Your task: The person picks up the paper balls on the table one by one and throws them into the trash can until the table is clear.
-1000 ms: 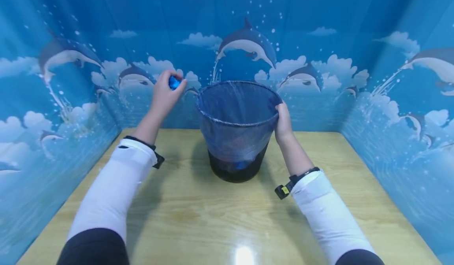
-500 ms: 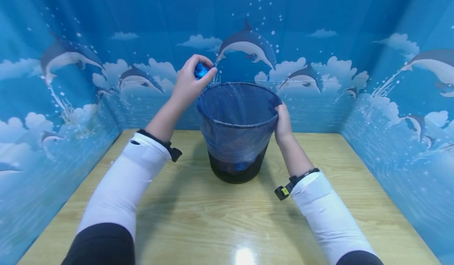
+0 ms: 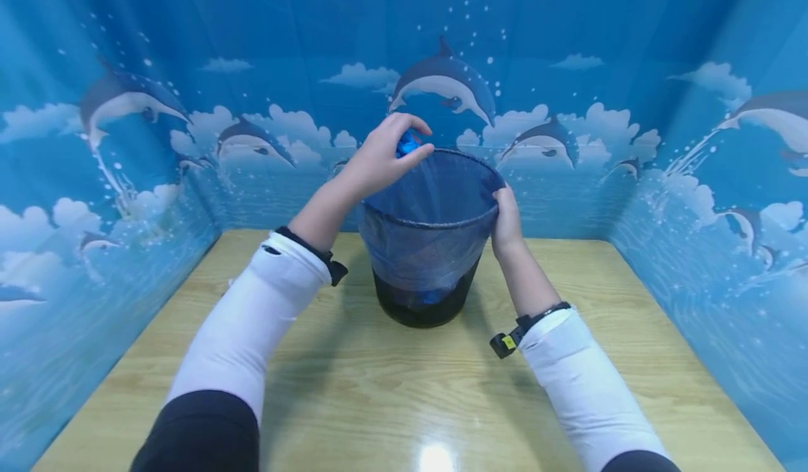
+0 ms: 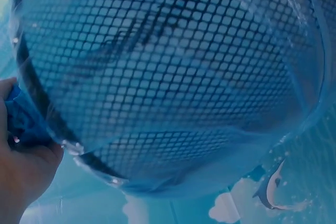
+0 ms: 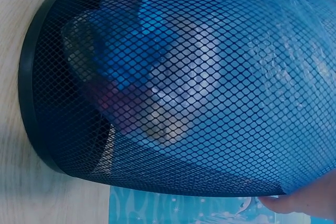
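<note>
A black mesh wastebasket [image 3: 419, 314] lined with a thin blue plastic bag [image 3: 419, 251] stands on the table. Over the left part of its opening, my left hand [image 3: 379, 155] holds a crumpled shiny blue wad [image 3: 407, 144] between thumb and fingers. In the left wrist view, that blue wad [image 4: 25, 121] shows beside the basket's rim. My right hand [image 3: 508, 221] grips the rim and bag edge on the right side. Through the mesh in the right wrist view, crumpled pieces [image 5: 184, 69] in blue, white, reddish and beige lie in the bag near the bottom.
The wood-grain table [image 3: 391, 381] spreads out in front of the basket. A blue curtain [image 3: 303, 30] printed with dolphins and clouds encloses the table at the back and both sides. A small pale bit [image 3: 230, 283] shows near the left sleeve.
My left hand has moved right with the blue wad, from left of the wastebasket to over its opening. The right hand keeps its grip on the rim.
</note>
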The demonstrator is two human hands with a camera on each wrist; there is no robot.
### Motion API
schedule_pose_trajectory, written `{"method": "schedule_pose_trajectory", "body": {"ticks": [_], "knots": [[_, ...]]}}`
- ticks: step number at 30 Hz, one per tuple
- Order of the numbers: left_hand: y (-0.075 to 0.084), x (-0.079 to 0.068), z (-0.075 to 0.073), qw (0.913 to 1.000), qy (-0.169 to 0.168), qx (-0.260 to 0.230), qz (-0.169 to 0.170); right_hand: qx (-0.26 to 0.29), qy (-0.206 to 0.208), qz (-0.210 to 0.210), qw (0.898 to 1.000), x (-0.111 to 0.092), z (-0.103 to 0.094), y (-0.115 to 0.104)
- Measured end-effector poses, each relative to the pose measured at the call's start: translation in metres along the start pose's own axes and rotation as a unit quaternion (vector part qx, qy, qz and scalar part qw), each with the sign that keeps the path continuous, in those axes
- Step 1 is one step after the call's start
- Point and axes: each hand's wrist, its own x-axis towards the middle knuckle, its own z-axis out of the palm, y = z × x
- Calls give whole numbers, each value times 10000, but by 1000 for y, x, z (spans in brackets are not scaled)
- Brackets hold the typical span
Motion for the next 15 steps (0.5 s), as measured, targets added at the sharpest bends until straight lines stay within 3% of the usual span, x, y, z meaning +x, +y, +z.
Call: {"method": "schedule_pose_trajectory", "body": {"ticks": [6,15], "knots": [[0,0,5,9995,-289,137,-78,5,8,35,10000,0,2,1],[3,2,5,9989,-309,357,28,8,4,11,10000,1,0,-3]]}}
